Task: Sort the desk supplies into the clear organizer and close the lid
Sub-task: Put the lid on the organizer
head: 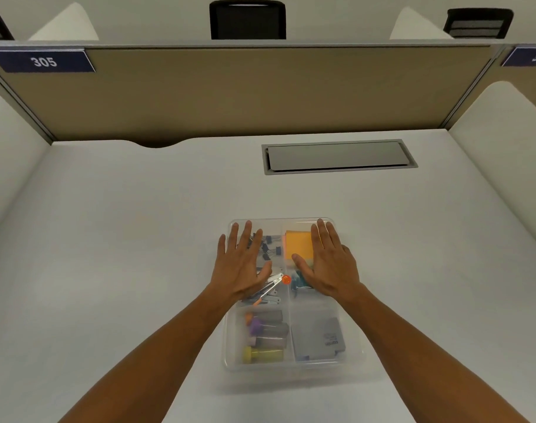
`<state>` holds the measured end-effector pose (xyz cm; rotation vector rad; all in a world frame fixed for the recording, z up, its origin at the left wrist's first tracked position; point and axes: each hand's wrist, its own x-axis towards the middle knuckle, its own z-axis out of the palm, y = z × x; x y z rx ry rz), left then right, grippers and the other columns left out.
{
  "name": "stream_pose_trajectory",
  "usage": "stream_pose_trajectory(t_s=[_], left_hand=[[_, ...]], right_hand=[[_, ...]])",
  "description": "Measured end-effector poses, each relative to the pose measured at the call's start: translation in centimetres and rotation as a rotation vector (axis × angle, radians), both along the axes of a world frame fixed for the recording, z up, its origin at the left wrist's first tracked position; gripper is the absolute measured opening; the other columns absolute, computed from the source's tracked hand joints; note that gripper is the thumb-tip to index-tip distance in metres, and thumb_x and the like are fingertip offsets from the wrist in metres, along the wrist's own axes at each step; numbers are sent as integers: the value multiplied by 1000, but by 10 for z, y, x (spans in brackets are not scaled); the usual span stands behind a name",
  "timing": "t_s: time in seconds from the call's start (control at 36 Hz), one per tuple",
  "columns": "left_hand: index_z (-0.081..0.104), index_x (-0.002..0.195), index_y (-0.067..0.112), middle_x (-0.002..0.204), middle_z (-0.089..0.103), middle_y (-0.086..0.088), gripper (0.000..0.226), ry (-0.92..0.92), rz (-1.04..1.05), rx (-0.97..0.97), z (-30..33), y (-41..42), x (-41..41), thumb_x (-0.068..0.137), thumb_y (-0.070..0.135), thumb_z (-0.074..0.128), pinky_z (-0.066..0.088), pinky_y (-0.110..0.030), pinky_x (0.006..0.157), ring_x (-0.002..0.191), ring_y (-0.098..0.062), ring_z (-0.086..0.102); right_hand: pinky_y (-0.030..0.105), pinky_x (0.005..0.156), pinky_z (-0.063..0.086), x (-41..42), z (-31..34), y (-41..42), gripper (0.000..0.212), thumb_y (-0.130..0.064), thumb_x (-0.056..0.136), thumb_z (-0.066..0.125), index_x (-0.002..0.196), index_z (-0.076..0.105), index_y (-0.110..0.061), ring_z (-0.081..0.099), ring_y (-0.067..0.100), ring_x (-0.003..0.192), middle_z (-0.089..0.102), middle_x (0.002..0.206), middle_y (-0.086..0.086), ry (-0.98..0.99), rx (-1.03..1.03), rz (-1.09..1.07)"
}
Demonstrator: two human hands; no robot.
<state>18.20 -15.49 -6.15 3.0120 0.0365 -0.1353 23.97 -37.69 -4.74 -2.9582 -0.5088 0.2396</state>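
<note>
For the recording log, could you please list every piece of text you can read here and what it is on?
"305": white digits on the blue plate at the partition's left end.
"304": blue plate at the right edge, its last digit cut off.
Grey card inside the clear organizer: printed word too blurred to read.

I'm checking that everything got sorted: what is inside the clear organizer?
Through the clear organizer: orange sticky notes, black binder clips, highlighters, a grey pad and metal tools. The left hand and right hand hide the rest.
</note>
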Motion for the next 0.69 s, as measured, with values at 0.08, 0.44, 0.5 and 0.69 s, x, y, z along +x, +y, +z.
stream_pose_trajectory(t_s=[0.08, 0.44, 0.5, 0.69], left_hand=[[0, 154, 29, 161, -13, -3, 88, -15, 5, 9, -3, 1, 1, 80, 76, -3, -3, -56, 118, 148, -31, -13], [1, 153, 33, 161, -15, 1, 82, -23, 44, -58, -6, 1, 2, 84, 76, 13, -1, -53, 118, 148, -26, -16], [12, 153, 32, 162, -6, 2, 79, -37, 55, -133, -3, 1, 2, 86, 73, 24, 4, -51, 118, 149, -25, -9], [28, 148, 31, 162, 10, 3, 71, -81, 74, -238, -1, 3, 0, 88, 68, 31, 11, -47, 118, 150, -22, 3]], right_hand=[[50, 116, 26, 0, 1, 1, 108, -85, 75, -5, 158, 5, -17, 4, 27, 153, 0, 166, 3, -8, -3, 1], [50, 118, 22, -3, 2, 1, 106, -85, 75, -8, 158, 2, -20, -1, 25, 153, -6, 166, 1, -7, -9, -23], [49, 118, 20, -4, 3, 2, 105, -85, 75, -8, 158, 4, -21, -1, 25, 153, -5, 166, 0, -3, -2, -30], [47, 120, 16, -8, 8, 0, 90, -76, 86, 12, 157, 15, -21, 4, 25, 153, 5, 166, 2, -8, 12, -32]])
